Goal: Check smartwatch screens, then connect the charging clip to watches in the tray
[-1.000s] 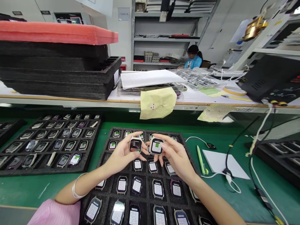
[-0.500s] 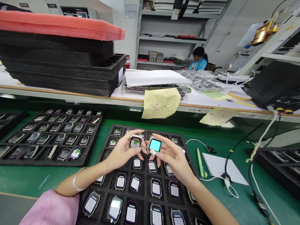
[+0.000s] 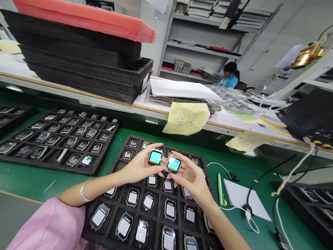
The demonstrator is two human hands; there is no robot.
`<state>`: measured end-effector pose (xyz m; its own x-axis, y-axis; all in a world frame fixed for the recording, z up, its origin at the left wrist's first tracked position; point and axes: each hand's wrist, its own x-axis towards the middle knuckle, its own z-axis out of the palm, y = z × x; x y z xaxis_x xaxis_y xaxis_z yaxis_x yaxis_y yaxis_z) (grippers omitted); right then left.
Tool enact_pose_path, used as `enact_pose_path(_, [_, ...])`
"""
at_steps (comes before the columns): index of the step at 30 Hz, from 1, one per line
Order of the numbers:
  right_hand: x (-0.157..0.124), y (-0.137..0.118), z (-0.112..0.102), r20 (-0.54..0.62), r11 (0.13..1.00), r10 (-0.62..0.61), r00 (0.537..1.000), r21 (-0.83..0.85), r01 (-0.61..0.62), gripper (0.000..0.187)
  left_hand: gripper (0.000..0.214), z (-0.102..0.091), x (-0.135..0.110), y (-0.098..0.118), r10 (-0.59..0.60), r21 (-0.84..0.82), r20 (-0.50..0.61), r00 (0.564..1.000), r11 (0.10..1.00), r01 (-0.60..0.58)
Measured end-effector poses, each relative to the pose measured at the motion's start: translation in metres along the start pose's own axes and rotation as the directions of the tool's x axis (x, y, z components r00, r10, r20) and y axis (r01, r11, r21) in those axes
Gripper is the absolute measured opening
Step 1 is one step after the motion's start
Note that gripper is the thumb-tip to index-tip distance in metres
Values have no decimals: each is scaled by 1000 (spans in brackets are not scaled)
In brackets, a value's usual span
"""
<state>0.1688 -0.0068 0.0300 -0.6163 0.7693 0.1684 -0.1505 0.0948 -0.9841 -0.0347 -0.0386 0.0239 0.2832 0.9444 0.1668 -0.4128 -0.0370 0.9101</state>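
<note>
My left hand [image 3: 142, 165] is closed on a smartwatch [image 3: 155, 158] without a strap, its lit screen cyan with a red-orange strip along the bottom. In my right hand [image 3: 191, 175] I grip a second strapless smartwatch [image 3: 173, 164], its screen cyan too, with a glare spot. The two watches are side by side, very close together, above a black foam tray [image 3: 162, 205]. Several smartwatches lie in that tray's compartments, many showing white screens with a grid, such as one watch [image 3: 170, 209] below my right hand.
To the left lies another foam tray [image 3: 100, 163] of watches. A stack of black foam trays [image 3: 85, 57] topped with red foam [image 3: 91, 17] stands on the shelf. At right are a green pen [image 3: 220, 189], white paper [image 3: 246, 198] and cables [image 3: 277, 211]. A person [image 3: 229, 78] sits beyond.
The left watch's screen has turned from white and green blocks to cyan with a red-orange strip. Both hands keep their watches. The camera view has tilted and shifted slightly.
</note>
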Motion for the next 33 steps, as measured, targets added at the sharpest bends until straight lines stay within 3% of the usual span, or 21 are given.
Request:
enact_pose_path(6, [9, 11, 10, 5, 1000, 25, 1000, 5, -25, 47, 82, -21, -18, -2, -38, 13, 11, 999, 999, 38])
enact_pose_path(10, [14, 18, 19, 5, 999, 44, 999, -5, -44, 44, 77, -40, -32, -2, -25, 36, -26, 999, 999, 26])
enact_pose_path(17, [19, 20, 35, 122, 994, 108, 987, 13, -110, 53, 71, -56, -48, 6, -19, 103, -83, 996, 994, 27])
enact_pose_path(21, [25, 34, 40, 171, 993, 121, 978, -14, -121, 58, 67, -68, -54, 4, -68, 209, -51, 996, 975, 77])
enact_pose_path(24, [34, 51, 43, 159, 988, 145, 977, -67, -136, 60, 55, -83, -57, -1, -90, 494, -45, 995, 864, 100])
enact_pose_path(27, [44, 66, 46, 160, 980, 198, 967, -61, -190, 58, 49, -100, -59, -6, -79, 760, -64, 995, 642, 100])
enact_pose_path(30, [51, 74, 50, 211, 964, 249, 945, 39, -263, 60, 47, -115, -59, -11, -54, 866, -70, 996, 492, 87])
enact_pose_path(33, [52, 76, 55, 230, 958, 251, 940, 81, -276, 55, 47, -125, -60, -16, -53, 894, -49, 997, 443, 68])
